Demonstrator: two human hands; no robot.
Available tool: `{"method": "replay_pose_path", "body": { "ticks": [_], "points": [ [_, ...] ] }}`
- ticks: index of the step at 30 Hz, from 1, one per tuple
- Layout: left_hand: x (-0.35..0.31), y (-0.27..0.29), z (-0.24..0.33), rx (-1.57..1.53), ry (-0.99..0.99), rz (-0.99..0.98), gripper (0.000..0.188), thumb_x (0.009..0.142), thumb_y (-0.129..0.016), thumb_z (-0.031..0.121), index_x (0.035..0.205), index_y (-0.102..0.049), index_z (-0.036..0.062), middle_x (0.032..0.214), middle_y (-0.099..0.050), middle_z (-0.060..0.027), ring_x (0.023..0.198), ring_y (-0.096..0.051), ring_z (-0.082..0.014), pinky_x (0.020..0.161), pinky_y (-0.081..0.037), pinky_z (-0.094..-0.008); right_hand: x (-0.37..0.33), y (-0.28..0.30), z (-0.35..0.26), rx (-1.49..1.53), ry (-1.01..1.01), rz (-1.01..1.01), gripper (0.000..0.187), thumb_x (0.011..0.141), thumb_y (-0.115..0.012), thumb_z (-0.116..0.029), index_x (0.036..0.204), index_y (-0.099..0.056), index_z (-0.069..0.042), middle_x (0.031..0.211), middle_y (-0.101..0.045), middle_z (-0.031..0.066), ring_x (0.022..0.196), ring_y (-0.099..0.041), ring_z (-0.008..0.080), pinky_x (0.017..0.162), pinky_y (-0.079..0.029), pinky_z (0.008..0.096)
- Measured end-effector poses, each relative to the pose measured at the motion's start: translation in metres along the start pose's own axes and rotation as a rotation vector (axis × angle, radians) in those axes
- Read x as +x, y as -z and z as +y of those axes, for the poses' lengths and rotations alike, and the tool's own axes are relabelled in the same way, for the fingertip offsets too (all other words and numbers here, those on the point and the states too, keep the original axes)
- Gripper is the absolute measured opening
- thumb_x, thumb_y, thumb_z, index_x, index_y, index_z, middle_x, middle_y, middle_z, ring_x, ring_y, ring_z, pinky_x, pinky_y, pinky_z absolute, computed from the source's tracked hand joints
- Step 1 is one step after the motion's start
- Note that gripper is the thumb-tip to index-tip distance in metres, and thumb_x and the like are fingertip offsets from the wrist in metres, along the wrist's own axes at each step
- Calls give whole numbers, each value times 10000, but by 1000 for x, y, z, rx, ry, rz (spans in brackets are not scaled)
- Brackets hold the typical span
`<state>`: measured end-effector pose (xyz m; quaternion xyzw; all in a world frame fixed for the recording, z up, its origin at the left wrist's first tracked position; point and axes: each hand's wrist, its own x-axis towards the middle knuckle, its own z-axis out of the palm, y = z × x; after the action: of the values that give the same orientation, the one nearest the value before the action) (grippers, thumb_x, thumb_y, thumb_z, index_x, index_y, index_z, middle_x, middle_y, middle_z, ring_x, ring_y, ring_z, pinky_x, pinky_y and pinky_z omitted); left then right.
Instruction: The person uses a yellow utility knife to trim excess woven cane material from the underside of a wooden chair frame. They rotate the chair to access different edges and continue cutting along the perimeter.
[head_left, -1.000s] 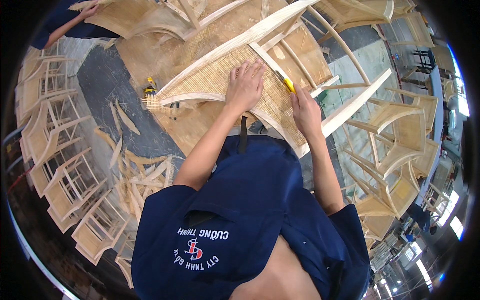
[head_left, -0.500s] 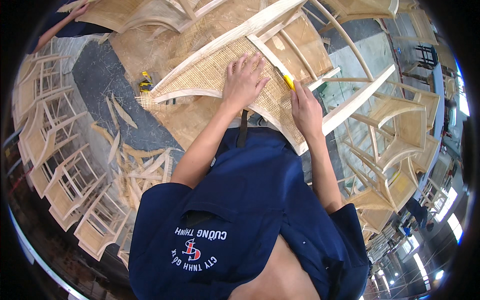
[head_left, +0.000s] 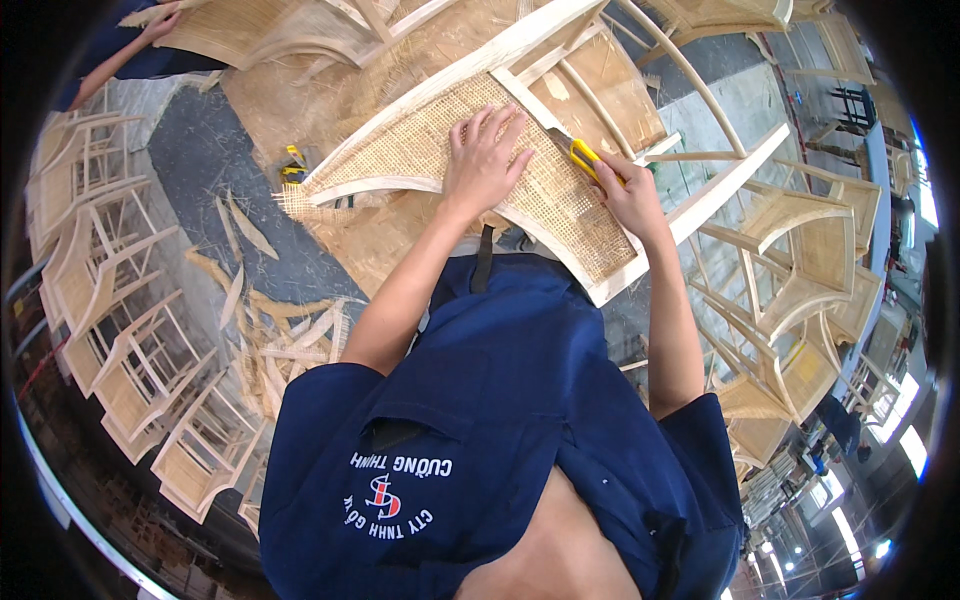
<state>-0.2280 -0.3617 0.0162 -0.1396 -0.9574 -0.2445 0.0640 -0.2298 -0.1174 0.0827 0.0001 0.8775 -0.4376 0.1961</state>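
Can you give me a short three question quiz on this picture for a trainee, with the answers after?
1. True or false: the left hand lies flat on the woven cane panel.
2. What does the right hand hold? A) a hammer B) a yellow utility knife C) a brush
3. What lies scattered on the floor at the person's left?

Key: 1. True. 2. B. 3. Pale cane offcut strips, beside stacked wooden chair frames.

A single head-worn fisheye view looks steeply down over the person's chest, close above the left hand [head_left: 487,160] and right hand [head_left: 632,197]. Its wide field bends stacked chair frames [head_left: 130,350] around them.
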Motion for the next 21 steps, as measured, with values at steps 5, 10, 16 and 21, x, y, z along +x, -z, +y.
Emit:
{"method": "replay_pose_path", "body": {
  "ticks": [5, 10, 16, 21],
  "points": [
    [12, 3, 0, -91, 12, 4, 429, 992, -611, 337, 1399, -602, 203, 1376, -555, -48, 1300, -461, -264, 1095, -297, -491, 11, 13, 4, 98, -47, -121, 359, 1039, -564, -230, 1274, -676, 17, 756, -667, 24, 614, -531, 67, 590, -465, 256],
    [24, 6, -11, -99, -114, 18, 223, 956, -665, 250, 1154, -736, 177, 1143, -636, 2, 1110, -545, -217, 978, -362, -441, 16, 19, -6, 154, -47, -226, 360, 1053, -542, -236, 1295, -674, -6, 781, -651, 1, 602, -515, 52, 541, -436, 227],
    [21, 10, -6, -129, -204, 29, 126, 931, -686, 215, 1004, -758, 143, 1004, -652, 4, 981, -578, -207, 899, -376, -410, 7, 20, 12, 367, -120, -123, 348, 1056, -536, -241, 1301, -678, -40, 830, -672, 10, 626, -556, 49, 492, -443, 212],
    [18, 10, 10, -105, -184, 23, 113, 918, -686, 195, 978, -737, 114, 995, -649, -11, 972, -582, -216, 907, -372, -416, -21, 7, 35, 450, -116, 272, 344, 1059, -544, -236, 1326, -665, -56, 886, -706, 30, 632, -568, 48, 464, -447, 203]
  ]
}}
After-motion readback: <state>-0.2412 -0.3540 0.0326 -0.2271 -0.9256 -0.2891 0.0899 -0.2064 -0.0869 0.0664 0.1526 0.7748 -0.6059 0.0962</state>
